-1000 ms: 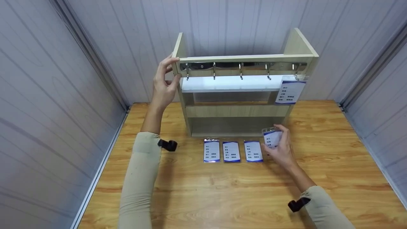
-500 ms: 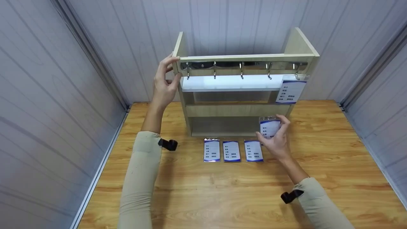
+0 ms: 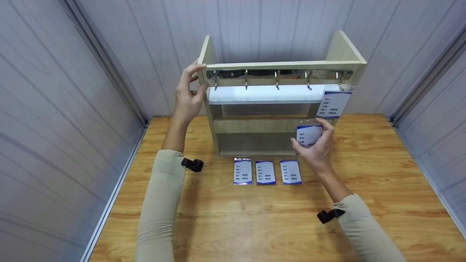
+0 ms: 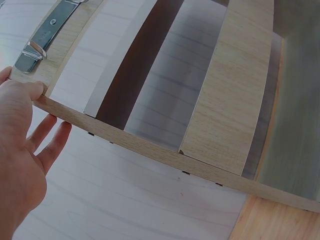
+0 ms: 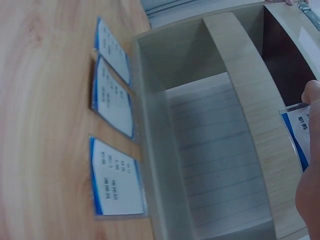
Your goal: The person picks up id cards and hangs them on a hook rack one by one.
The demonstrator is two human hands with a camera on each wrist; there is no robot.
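Observation:
My left hand (image 3: 188, 95) grips the upper left side panel of a pale wooden shelf (image 3: 269, 126). In the left wrist view, the thumb lies on the front and fingers reach round the panel's edge. Between thumb and fingers, my right hand (image 3: 317, 152) holds a clear-sleeved ID badge (image 3: 308, 135) upright in front of the lower right shelf. The right wrist view shows only part of this held badge (image 5: 298, 131). Another badge (image 3: 334, 104) hangs from the rightmost hook (image 3: 341, 80), just above the right hand. Three more badges (image 3: 265, 173) lie in a row before the shelf.
A metal hook rail (image 3: 233, 74) with several hooks runs along the shelf's top front board. The shelf stands on a wood-grain table (image 3: 233, 218). Pale panelled walls (image 3: 273, 29) rise behind and on both sides.
My right hand has lifted the held badge up from near the row of badges toward the hanging one, shifting slightly left. The left hand keeps its grip on the panel.

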